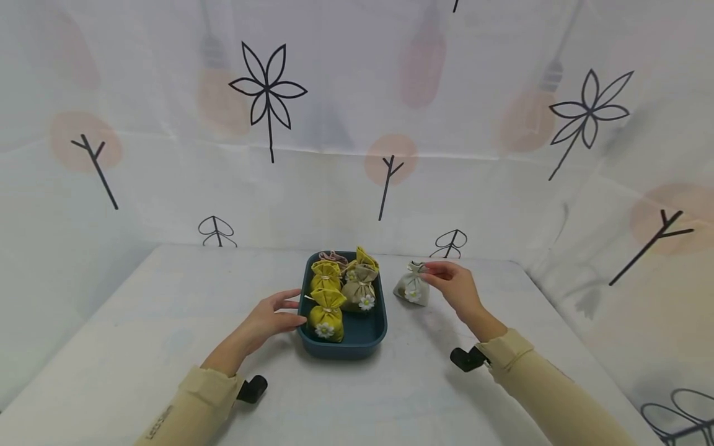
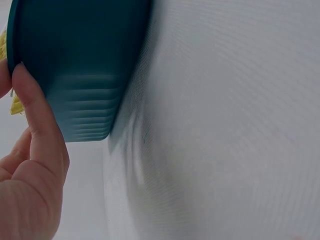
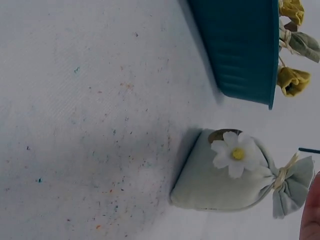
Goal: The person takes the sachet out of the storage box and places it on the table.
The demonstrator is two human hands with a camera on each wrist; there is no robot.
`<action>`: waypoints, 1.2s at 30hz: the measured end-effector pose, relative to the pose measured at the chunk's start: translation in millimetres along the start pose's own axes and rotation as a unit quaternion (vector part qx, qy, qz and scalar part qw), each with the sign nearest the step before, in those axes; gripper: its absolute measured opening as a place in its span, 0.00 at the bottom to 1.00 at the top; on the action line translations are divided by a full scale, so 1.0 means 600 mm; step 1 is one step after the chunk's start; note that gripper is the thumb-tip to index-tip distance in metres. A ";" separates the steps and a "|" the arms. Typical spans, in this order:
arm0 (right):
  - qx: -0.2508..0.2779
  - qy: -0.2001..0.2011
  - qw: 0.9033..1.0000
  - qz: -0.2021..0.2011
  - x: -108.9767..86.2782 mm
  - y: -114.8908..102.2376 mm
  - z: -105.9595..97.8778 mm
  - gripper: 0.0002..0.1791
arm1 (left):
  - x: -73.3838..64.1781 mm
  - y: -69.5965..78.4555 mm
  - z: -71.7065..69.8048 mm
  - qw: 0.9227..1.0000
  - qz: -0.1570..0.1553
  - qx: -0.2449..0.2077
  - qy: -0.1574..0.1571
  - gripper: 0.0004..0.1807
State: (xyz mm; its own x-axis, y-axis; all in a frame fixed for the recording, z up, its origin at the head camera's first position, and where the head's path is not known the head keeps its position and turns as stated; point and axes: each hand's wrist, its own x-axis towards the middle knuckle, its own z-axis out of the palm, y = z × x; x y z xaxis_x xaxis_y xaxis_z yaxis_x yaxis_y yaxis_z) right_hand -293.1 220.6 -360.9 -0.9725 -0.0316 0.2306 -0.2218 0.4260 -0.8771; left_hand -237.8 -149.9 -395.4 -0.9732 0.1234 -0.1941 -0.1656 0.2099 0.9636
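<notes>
A dark teal plastic bin point(image 1: 343, 351) stands on the white table with several small drawstring bags inside. My left hand point(image 1: 274, 317) holds the bin's left rim; in the left wrist view, its fingers point(image 2: 37, 107) meet the rim and outer wall. To the right of the bin, a pale grey-green drawstring bag point(image 1: 411, 291) with a white flower stands on the table. My right hand point(image 1: 454, 288) pinches this bag's gathered top. The right wrist view shows the bag's base point(image 3: 215, 187) on the table and only a sliver of the hand.
In the bin are yellow bags point(image 1: 326, 313) on the left, a tan bag point(image 1: 359, 288) on the right and a pinkish one point(image 1: 333, 257) at the back. Bare bin floor point(image 1: 359, 331) shows at front right. Patterned white cloth point(image 1: 334, 204) hangs behind the table.
</notes>
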 end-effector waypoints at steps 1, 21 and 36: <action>0.002 -0.002 1.000 -0.001 0.000 -0.002 0.002 0.21 | -0.001 0.001 0.000 1.000 0.001 0.000 -0.001 0.38; -0.010 -0.068 0.998 0.008 0.021 -0.039 0.043 0.21 | 0.001 -0.002 0.000 1.000 -0.003 -0.004 0.003 0.38; -0.012 -0.127 0.992 0.014 0.039 -0.065 0.073 0.19 | 0.001 -0.002 0.001 1.000 -0.001 -0.007 0.001 0.39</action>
State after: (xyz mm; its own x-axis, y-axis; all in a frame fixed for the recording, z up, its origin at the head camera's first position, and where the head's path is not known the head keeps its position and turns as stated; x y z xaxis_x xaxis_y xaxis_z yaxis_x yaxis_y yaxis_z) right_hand -310.2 164.0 -339.8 -0.9655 -0.2444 0.0894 -0.1949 0.4512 -0.8709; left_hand -237.8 -149.6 -396.9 -0.9732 0.1206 -0.1956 -0.1696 0.1972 0.9656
